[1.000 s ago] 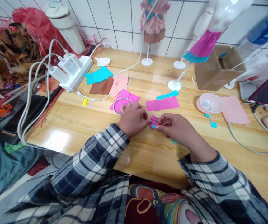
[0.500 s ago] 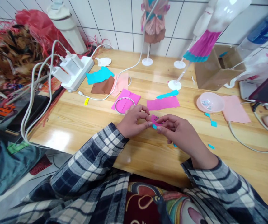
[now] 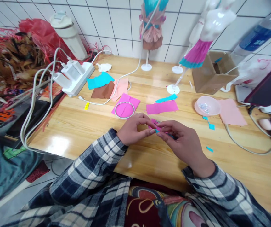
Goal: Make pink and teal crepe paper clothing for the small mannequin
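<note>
Pinching from both sides, the left hand (image 3: 135,128) and the right hand (image 3: 184,140) meet at a small magenta and turquoise piece of thin, paper-like material (image 3: 154,121) over the pale varnished wooden worktop (image 3: 147,164), likely gripped at opposite ends to keep it flat and steady. Behind it lie a flat magenta strip (image 3: 162,107) and a narrow turquoise strip (image 3: 166,98), perhaps left there for easy reach. A folded magenta square (image 3: 125,112) sits under a pale round loop (image 3: 124,118), which may be weighing it down, and a shallow pink bowl (image 3: 213,112) seems to keep some tiny shiny bits (image 3: 203,107) together. The left hand's thumb and index finger make a rounded gap that narrows at the tips, where they touch the piece; the right hand is nearly closed, thumb against fingertips, though I cannot tell what its curled fingers hide
</note>
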Tool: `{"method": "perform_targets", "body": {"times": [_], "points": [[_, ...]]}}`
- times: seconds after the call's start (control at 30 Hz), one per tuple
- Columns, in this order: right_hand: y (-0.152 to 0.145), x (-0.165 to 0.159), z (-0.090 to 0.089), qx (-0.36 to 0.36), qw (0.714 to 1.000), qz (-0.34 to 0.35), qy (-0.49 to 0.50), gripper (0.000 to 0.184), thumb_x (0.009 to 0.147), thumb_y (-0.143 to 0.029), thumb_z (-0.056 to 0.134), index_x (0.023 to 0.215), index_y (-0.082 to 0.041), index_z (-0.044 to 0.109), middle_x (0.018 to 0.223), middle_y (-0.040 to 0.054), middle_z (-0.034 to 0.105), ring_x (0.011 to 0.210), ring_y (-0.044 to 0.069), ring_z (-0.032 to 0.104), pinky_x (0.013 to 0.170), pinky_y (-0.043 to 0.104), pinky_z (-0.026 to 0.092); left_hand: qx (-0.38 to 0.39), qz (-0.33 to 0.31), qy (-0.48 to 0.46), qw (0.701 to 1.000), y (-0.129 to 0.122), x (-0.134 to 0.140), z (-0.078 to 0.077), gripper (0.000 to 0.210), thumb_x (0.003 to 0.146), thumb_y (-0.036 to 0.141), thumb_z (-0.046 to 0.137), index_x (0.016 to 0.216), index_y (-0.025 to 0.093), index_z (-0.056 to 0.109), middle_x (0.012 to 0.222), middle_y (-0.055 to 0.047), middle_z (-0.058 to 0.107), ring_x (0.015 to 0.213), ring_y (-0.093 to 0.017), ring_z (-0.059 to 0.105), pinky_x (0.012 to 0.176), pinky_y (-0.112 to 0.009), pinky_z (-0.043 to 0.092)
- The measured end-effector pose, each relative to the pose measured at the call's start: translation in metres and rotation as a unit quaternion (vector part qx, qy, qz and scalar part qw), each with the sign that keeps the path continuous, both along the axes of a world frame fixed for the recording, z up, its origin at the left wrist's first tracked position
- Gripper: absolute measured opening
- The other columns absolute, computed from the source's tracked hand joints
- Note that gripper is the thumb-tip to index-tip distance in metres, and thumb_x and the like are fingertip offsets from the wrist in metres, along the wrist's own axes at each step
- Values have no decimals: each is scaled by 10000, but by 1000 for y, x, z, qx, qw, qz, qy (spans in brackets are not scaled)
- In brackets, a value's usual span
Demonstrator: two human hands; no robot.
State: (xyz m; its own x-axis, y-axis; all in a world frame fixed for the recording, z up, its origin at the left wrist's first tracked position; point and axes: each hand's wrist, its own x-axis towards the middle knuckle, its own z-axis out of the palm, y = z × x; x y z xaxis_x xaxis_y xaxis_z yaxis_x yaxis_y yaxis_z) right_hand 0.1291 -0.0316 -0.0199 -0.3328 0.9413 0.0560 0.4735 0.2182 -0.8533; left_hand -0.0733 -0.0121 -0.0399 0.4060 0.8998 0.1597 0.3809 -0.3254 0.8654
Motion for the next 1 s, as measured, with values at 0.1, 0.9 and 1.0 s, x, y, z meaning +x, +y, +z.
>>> {"method": "perform_targets", "body": {"times": [0.1, 0.9, 1.0], "points": [[1, 0, -1, -4, 1000, 4, 1, 202, 847, -308, 631, 1042, -266, 664, 892, 18, 731, 800, 168, 680, 686, 277, 525, -8, 10, -15, 1000, -1, 1, 0, 169, 805, 357, 665, 787, 195, 708, 874, -41, 625, 891, -188, 599, 856, -341, 459], [18, -12, -21, -183, 980, -24, -75, 170, 765, -335, 593, 732, -188, 674, 616, -5, 636, 550, 119, 534, 522, 244, 375, 73, 41, 121, 989, -4, -2, -16, 175, 807, 333, 626, 773, 174, 691, 807, -42, 606, 810, -191, 560, 772, -347, 431], [22, -12, -25, -185, 976, -13, -114, 168, 773, -331, 592, 733, -198, 687, 616, -1, 653, 569, 134, 560, 541, 255, 375, 99, 69, 169, 978, 1, -4, -20, 205, 833, 352, 606, 813, 178, 713, 826, -54, 623, 809, -201, 542, 779, -369, 408]]}}
